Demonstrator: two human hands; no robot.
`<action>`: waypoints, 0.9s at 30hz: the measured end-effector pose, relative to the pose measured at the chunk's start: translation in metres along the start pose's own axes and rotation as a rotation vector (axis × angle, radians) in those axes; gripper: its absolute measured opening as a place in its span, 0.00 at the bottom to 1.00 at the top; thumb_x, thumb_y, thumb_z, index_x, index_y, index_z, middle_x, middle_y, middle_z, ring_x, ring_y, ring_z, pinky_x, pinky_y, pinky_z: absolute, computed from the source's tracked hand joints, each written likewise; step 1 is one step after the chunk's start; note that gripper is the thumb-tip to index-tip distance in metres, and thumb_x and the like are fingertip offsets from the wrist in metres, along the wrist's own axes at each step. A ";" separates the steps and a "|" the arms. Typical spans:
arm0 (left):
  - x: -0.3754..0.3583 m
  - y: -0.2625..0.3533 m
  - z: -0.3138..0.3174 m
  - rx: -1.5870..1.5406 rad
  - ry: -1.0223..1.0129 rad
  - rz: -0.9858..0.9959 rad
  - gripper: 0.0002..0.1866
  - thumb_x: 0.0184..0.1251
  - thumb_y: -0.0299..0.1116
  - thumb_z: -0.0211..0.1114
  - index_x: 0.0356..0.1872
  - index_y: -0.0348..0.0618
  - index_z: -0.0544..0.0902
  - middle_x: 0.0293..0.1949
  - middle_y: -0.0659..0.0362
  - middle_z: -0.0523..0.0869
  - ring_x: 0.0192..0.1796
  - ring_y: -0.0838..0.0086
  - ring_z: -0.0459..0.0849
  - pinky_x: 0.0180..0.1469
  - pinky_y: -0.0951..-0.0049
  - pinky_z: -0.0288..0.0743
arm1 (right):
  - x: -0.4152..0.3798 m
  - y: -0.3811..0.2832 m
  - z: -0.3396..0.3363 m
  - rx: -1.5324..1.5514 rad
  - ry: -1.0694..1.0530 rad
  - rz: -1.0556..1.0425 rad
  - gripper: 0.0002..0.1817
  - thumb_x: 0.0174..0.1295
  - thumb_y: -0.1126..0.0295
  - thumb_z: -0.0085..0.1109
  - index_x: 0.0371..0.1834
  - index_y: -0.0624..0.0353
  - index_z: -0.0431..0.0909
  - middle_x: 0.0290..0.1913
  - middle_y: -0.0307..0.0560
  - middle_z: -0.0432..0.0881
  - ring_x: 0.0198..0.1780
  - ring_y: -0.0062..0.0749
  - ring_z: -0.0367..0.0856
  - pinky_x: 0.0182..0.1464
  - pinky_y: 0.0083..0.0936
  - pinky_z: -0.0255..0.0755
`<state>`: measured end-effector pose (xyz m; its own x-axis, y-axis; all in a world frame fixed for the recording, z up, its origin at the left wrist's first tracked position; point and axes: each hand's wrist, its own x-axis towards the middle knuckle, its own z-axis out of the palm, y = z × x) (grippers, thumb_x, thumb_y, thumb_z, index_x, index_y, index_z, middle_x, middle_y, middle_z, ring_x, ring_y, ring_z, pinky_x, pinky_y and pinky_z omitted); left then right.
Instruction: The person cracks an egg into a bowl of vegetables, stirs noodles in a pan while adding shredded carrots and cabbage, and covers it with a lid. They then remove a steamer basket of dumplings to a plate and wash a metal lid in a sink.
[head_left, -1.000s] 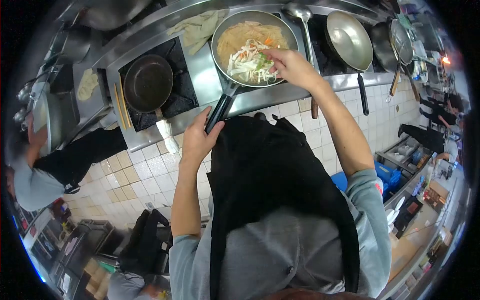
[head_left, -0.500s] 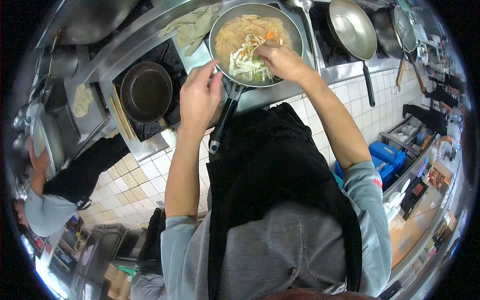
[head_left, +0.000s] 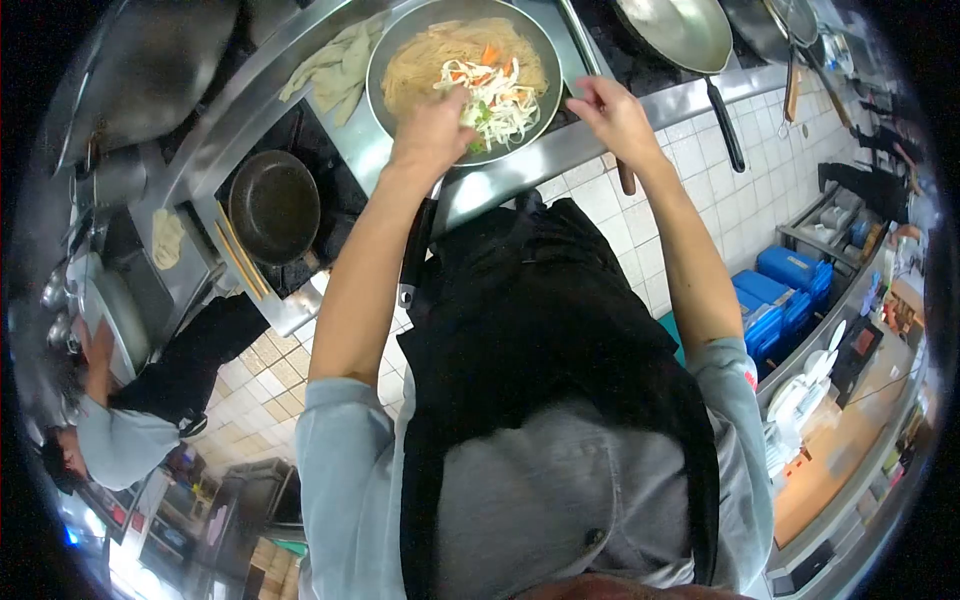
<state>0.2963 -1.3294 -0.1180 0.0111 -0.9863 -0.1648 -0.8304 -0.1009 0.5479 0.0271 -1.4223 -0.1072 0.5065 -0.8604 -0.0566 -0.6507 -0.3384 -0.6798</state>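
A large pan (head_left: pixel 548 45) holds noodles (head_left: pixel 420 62), with white and green shredded vegetables (head_left: pixel 505 115) and orange pieces on top. Over the pan's near left edge is my left hand (head_left: pixel 435 132), its fingers bent at the vegetables; whether they grip any is hidden. My right hand (head_left: pixel 615 112) is off the pan to the right, beside a long-handled utensil (head_left: pixel 583 38), thumb and forefinger apart with nothing visible between them. The pan's black handle (head_left: pixel 418 240) points down toward the apron, below my left wrist.
A small dark pan (head_left: pixel 275 205) sits on the left burner, with chopsticks (head_left: pixel 240 255) beside it. A cloth (head_left: pixel 340 68) lies left of the noodle pan. Another pan (head_left: pixel 680 30) is at the upper right. A co-worker (head_left: pixel 125 440) stands at the far left.
My right hand has left the vegetables and moved right, out of the pan. My left hand has moved in over the pan's edge. The view has shifted, so the pan appears further up and left.
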 end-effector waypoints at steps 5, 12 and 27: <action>0.033 0.008 0.027 0.159 -0.114 -0.046 0.21 0.60 0.31 0.70 0.52 0.38 0.76 0.51 0.41 0.83 0.53 0.47 0.85 0.55 0.52 0.80 | -0.031 0.064 -0.002 -0.018 0.093 0.219 0.24 0.60 0.63 0.71 0.54 0.65 0.78 0.42 0.57 0.82 0.44 0.47 0.83 0.49 0.38 0.78; -0.045 0.045 -0.046 0.101 0.217 -0.101 0.22 0.66 0.37 0.68 0.59 0.44 0.77 0.49 0.49 0.85 0.47 0.52 0.87 0.47 0.54 0.81 | -0.022 0.100 0.022 -0.149 0.076 0.154 0.32 0.58 0.63 0.71 0.64 0.61 0.71 0.58 0.63 0.76 0.58 0.58 0.78 0.61 0.44 0.74; -0.208 -0.003 0.008 -0.276 0.231 -0.474 0.35 0.59 0.42 0.78 0.65 0.37 0.76 0.55 0.44 0.85 0.44 0.63 0.88 0.46 0.67 0.82 | -0.088 0.049 -0.033 0.631 -0.005 0.376 0.20 0.70 0.71 0.57 0.64 0.59 0.72 0.22 0.30 0.69 0.19 0.13 0.65 0.19 0.18 0.59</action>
<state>0.2918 -1.1227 -0.0915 0.4921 -0.8249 -0.2782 -0.5299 -0.5374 0.6561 -0.0683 -1.3756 -0.1113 0.3171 -0.8727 -0.3714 -0.3327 0.2644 -0.9052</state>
